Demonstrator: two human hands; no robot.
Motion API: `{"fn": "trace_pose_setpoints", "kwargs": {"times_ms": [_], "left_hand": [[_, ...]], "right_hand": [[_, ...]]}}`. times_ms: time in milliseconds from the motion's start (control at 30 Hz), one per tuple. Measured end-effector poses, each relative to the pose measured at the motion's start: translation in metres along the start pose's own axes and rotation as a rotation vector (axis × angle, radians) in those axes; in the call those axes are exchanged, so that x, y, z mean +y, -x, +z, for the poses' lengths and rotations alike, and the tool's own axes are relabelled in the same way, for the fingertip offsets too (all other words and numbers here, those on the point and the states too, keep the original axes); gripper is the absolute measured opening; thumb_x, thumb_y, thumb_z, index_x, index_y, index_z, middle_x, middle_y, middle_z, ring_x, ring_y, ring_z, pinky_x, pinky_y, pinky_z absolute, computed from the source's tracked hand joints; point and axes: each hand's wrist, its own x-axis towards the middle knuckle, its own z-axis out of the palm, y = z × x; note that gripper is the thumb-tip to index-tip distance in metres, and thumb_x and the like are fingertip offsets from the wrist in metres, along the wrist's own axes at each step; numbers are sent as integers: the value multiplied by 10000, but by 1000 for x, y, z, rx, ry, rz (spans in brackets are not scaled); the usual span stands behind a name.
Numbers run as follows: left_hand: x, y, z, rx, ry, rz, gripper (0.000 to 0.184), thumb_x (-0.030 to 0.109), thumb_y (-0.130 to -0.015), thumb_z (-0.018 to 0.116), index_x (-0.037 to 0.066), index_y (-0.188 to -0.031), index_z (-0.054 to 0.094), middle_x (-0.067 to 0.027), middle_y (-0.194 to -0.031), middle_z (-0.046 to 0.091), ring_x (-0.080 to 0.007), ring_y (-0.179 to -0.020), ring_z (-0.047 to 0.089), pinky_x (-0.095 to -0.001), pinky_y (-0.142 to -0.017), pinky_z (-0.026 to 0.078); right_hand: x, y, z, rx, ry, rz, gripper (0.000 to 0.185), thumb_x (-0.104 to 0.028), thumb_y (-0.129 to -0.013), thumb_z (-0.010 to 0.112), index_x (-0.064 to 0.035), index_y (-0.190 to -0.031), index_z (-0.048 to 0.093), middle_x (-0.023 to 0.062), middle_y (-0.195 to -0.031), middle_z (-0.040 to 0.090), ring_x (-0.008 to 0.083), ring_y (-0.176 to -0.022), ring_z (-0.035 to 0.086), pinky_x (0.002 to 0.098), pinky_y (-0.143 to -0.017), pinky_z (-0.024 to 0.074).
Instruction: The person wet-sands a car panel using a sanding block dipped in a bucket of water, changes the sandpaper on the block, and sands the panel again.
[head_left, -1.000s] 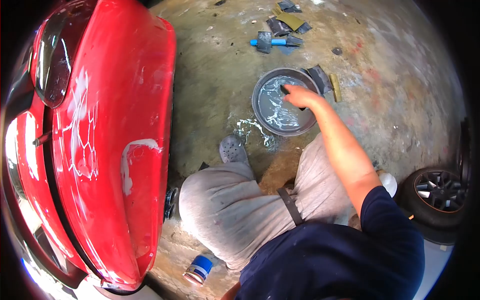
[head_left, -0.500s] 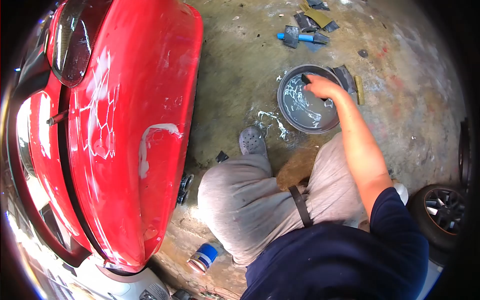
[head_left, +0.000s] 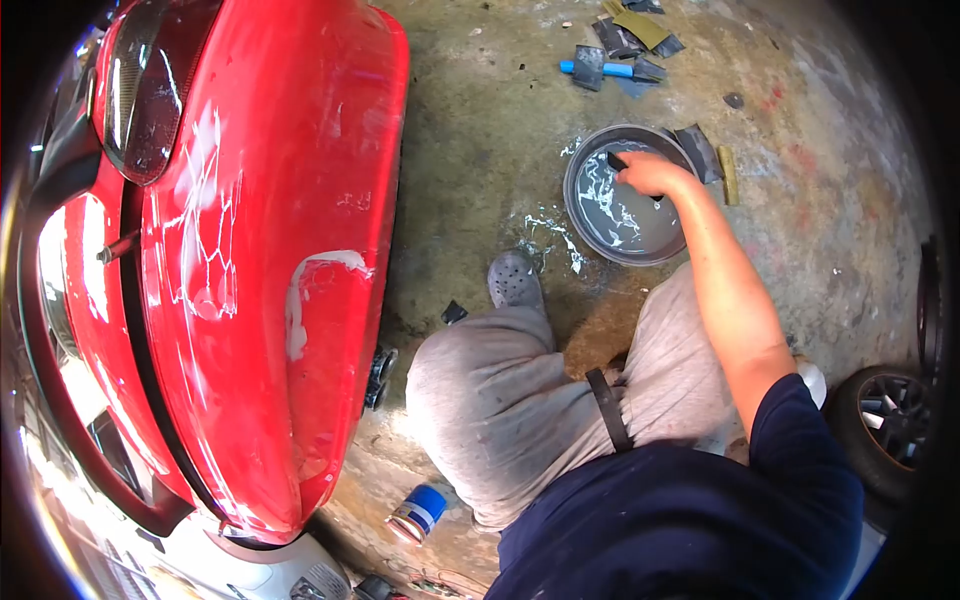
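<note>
My right hand [head_left: 652, 175] reaches into a round grey basin [head_left: 573, 215] of cloudy water [head_left: 640, 225]. Its fingers are closed on a small dark piece of sandpaper [head_left: 616, 161], only partly showing at the fingertips, above or at the water. Bright reflections streak the water's surface. My left hand is out of view. To the left stands a red car bumper [head_left: 345, 120] with a pale grey filler patch [head_left: 297, 305] along its lower curve.
Sandpaper sheets [head_left: 697, 152] and an olive-coloured strip [head_left: 728, 176] lie beside the basin. Farther off are a blue tube [head_left: 618, 70] and more sheets [head_left: 620, 38]. A blue can [head_left: 418, 511] stands near my knee, and a wheel [head_left: 885, 425] lies at right.
The view has shifted slightly, so everything sits a little farther right. My right hand stays in the basin with the dark piece in its fingers.
</note>
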Motion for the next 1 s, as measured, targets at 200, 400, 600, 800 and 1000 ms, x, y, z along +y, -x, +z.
{"fn": "trace_pose_setpoints", "kwargs": {"times_ms": [200,400,600,800,1000], "left_hand": [[-5,7,-9,12,-17,4,316,150,-1019,575,-42,-1268,609,-211,-1133,721,-322,-1032,700,-455,-903,560],[-11,16,-22,25,-54,15,306,146,-1016,572,-46,-1250,618,-219,-1126,725,-335,-1033,705,-468,-902,562],[21,47,-106,-23,-476,17,297,142,-1013,569,-50,-1232,626,-228,-1119,729,-348,-1034,709,-481,-901,563],[308,250,-113,921,-726,1347,226,115,-1018,651,-30,-1191,662,-238,-1060,687,-408,-977,674,-472,-849,537],[472,320,-30,959,-1130,1986,241,207,-986,699,57,-1174,706,-170,-1097,698,-373,-981,683,-471,-834,565]], "right_hand": [[-21,16,0,-57,69,76,544,-258,-997,645,-59,-1492,539,228,-1453,607,383,-1355,577,470,-1075,478],[-27,17,-7,-13,133,138,514,-141,-971,551,-56,-1478,555,245,-1421,623,409,-1321,600,485,-1083,482],[-55,34,-14,357,-55,136,433,-134,-977,552,-23,-1395,579,270,-1328,667,440,-1238,643,500,-1046,516],[-154,61,28,348,-220,-308,366,-231,-1002,613,5,-1280,575,323,-1153,676,515,-1099,645,576,-922,530],[-225,85,77,365,-261,-537,338,-208,-993,628,-15,-1269,601,290,-1160,663,499,-1110,627,564,-939,515]]}}
